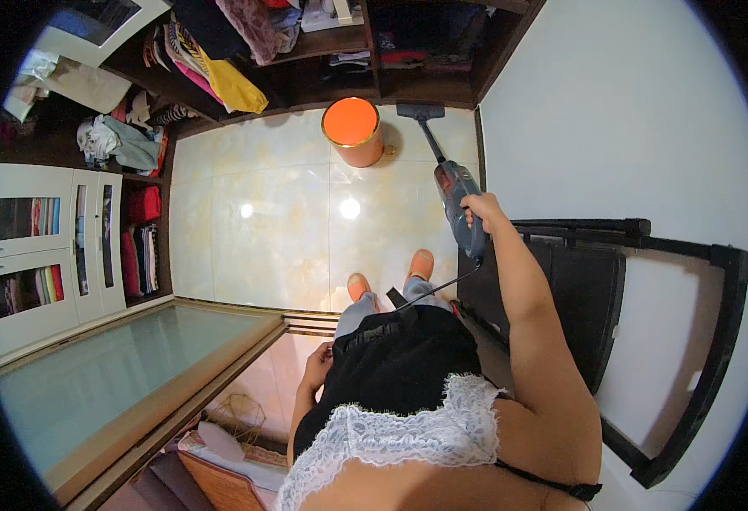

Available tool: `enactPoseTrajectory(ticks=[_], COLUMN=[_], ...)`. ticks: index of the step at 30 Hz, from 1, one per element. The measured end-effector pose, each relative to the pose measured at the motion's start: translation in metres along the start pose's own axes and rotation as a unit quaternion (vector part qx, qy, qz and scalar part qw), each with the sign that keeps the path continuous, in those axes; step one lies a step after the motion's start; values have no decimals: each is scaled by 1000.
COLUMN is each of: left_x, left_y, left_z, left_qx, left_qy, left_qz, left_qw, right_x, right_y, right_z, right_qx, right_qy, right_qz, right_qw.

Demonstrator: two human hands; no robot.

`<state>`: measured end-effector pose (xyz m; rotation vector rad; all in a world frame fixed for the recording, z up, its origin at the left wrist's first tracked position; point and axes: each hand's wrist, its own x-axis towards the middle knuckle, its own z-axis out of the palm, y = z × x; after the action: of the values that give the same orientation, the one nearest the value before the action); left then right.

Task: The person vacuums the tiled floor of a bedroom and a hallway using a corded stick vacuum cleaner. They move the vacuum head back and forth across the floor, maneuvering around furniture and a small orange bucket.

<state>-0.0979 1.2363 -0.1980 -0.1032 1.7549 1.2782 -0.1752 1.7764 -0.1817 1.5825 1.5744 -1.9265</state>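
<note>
My right hand (481,212) grips the handle of a grey handheld vacuum cleaner (458,191). Its wide floor nozzle (420,112) rests on the tiled floor (272,211), close to the base of the dark wooden wardrobe. A thin cord runs from the rear of the vacuum down towards my waist. To the left of the nozzle stands an orange bin (352,131) with a gold rim. My left hand (320,365) hangs by my left hip, partly hidden against the black garment; its fingers are too small and shaded to read.
Open shelves with clothes (233,83) line the far side, and white cabinets (48,249) the left. A black metal frame (719,306) leans against the white wall at right. Near my left side is a glass sliding door (137,377). My feet wear orange slippers (359,286).
</note>
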Motion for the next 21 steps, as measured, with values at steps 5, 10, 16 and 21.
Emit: enactPoseTrajectory(ticks=[5, 10, 16, 21], left_x=[19, 28, 38, 36], left_y=[7, 39, 78, 90], left_z=[-36, -101, -191, -209], left_qx=[51, 40, 70, 58], left_qy=[-37, -22, 56, 120], left_qz=[44, 19, 66, 58], left_qw=[997, 999, 994, 989], right_x=[-44, -131, -209, -195], right_y=[49, 75, 78, 40], right_z=[-4, 27, 141, 230], right_qx=[30, 202, 574, 670], right_qy=[50, -43, -106, -162], right_qz=[-18, 44, 75, 56], right_qw=[998, 977, 808, 723])
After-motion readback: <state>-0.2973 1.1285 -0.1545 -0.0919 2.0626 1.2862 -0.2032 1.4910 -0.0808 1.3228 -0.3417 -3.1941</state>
